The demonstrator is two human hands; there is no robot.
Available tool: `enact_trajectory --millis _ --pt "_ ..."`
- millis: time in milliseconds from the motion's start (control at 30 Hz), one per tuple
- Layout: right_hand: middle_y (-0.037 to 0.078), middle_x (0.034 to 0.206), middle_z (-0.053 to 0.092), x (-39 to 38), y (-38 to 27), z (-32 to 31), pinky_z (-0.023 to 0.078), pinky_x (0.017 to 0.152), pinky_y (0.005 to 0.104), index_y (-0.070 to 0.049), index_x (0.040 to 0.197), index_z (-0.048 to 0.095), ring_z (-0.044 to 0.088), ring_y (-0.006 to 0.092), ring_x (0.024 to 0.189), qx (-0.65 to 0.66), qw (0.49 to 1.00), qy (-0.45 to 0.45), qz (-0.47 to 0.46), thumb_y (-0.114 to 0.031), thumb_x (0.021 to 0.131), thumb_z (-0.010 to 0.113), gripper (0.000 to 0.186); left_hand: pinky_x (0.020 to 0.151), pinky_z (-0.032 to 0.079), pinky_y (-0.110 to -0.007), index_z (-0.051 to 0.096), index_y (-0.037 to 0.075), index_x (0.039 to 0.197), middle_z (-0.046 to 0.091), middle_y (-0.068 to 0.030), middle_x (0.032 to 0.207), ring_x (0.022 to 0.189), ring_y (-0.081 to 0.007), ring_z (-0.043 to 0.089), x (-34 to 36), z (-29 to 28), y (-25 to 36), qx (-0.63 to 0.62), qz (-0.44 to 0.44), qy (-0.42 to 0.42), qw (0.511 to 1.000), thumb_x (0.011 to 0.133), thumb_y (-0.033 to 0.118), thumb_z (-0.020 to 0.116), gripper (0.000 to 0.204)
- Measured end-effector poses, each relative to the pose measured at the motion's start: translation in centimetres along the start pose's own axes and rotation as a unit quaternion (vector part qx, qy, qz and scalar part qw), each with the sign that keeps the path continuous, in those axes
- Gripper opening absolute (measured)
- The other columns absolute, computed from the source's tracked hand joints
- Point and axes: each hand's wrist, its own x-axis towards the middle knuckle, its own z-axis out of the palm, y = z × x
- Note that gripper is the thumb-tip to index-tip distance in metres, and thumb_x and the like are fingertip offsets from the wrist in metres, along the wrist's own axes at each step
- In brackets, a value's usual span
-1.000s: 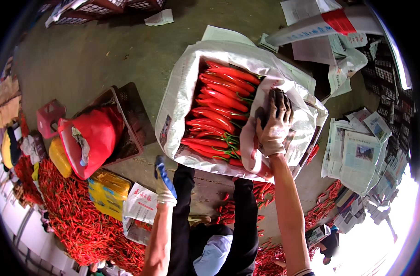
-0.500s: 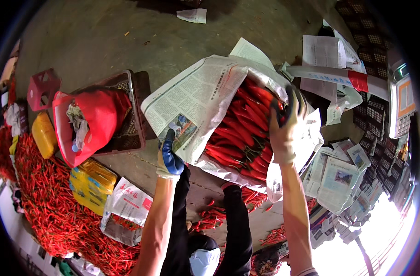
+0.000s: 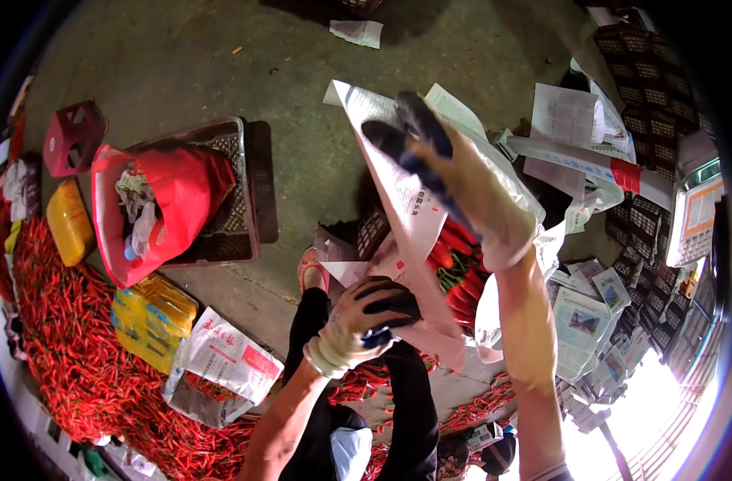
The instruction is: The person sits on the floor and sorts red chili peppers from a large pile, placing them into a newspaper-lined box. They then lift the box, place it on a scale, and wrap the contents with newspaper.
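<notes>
Red chilli peppers with green stems (image 3: 454,272) lie in a crate lined with newspaper, and most are now covered. A newspaper sheet (image 3: 410,188) stands folded across them from the left. My right hand (image 3: 462,180), in a white and dark blue glove, is over the upper part of this sheet with its fingers stretched out. My left hand (image 3: 362,321), gloved likewise, is at the sheet's lower left edge. Its fingers are curled and appear to grip the paper, though the fingertips are partly hidden. A dark crate corner (image 3: 372,232) shows beside the sheet.
To the left, a red bag (image 3: 177,204) sits in a dark plastic crate (image 3: 250,192). A large heap of red chillies (image 3: 85,345), a yellow taped bundle (image 3: 153,321) and a maroon stool (image 3: 75,138) are beyond. On the right are a scale (image 3: 697,204), stacked crates (image 3: 646,104) and newspapers (image 3: 582,321).
The left newspaper flap has been drawn rightward over the chillies. My left hand moved right and curled; my right hand moved up and left from the chillies' right side.
</notes>
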Motion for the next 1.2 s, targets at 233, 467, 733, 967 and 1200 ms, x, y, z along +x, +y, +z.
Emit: enact_trajectory --millis 233,467,733,967,1200 --pt "0.021 0.091 0.065 -7.5 -2.3 -2.2 0.052 0.075 0.0433 0.003 0.109 0.060 0.065 0.0327 0.089 -0.257 0.961 -0.060 0.084 -0.040 0.076 0.069 0.055 0.096 0.046 -0.044 0.069 0.018 0.096 0.062 -0.0040 0.111 0.106 -0.0265 0.058 0.2 1.4 1.7 0.082 0.045 -0.101 0.990 0.061 0.014 0.074 0.035" --pt "0.003 0.065 0.059 -18.7 3.4 -5.4 0.043 0.050 0.0254 0.004 0.096 0.064 0.049 0.0067 0.055 0.131 0.949 0.230 0.170 -0.005 0.081 0.061 0.017 0.097 0.045 -0.042 0.068 0.012 0.108 0.064 -0.0084 0.115 0.109 -0.0286 0.058 2.3 0.4 3.9 -0.105 0.000 -0.230 0.968 0.072 0.027 0.079 0.040" --pt "-0.003 0.068 0.055 -27.3 13.2 -4.8 0.033 0.052 0.0214 0.006 0.097 0.066 0.041 0.0040 0.059 0.252 0.884 0.338 0.200 -0.007 0.084 0.059 0.019 0.112 0.026 -0.045 0.043 0.004 0.137 0.041 -0.0231 0.140 0.133 -0.0365 0.036 9.6 3.0 0.0 0.138 -0.064 -0.093 0.984 0.080 0.028 0.070 0.067" --pt "0.009 0.103 0.066 -29.4 18.5 -6.6 0.051 0.082 0.0263 0.004 0.117 0.058 0.062 0.0144 0.094 0.221 0.859 0.426 0.180 0.009 0.081 0.056 0.037 0.115 0.009 -0.053 0.039 0.004 0.138 0.028 -0.0289 0.145 0.138 -0.0449 0.018 12.5 12.4 -1.2 0.348 0.038 -0.200 0.915 0.072 0.050 0.071 0.086" --pt "0.025 0.141 0.038 -24.8 26.4 -2.2 0.023 0.112 0.0488 -0.010 0.139 0.043 0.034 0.0437 0.131 -0.333 0.904 0.242 0.113 -0.037 0.071 0.070 0.078 0.113 0.013 -0.056 0.033 0.005 0.141 0.028 -0.0289 0.144 0.137 -0.0457 0.020 10.2 19.3 -0.3 0.353 -0.029 -0.177 0.918 0.075 0.049 0.070 0.088"
